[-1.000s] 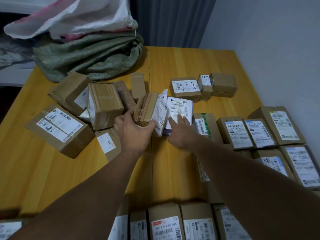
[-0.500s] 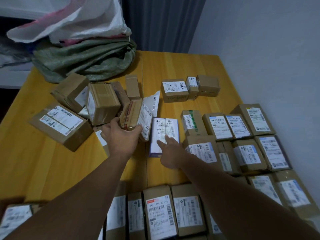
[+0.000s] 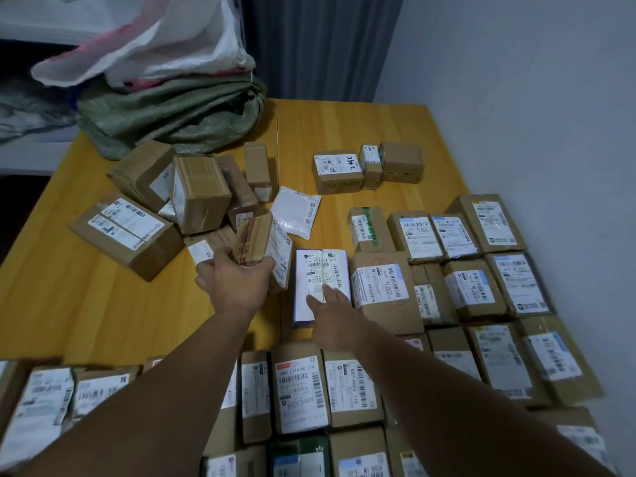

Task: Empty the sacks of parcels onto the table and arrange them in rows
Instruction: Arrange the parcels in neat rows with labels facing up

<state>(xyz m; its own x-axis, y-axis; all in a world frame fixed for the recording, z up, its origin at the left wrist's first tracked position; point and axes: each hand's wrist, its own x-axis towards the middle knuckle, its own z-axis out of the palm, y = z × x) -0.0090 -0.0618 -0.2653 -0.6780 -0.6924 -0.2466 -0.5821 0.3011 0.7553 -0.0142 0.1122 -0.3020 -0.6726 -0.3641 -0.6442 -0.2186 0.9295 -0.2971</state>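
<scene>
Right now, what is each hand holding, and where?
Left hand grips a taped brown box by its near end; right hand just presses a white parcel.

Bare worktop lies left of your left fingers; loose boxes block beyond, packed rows flank your right fingers.
</scene>
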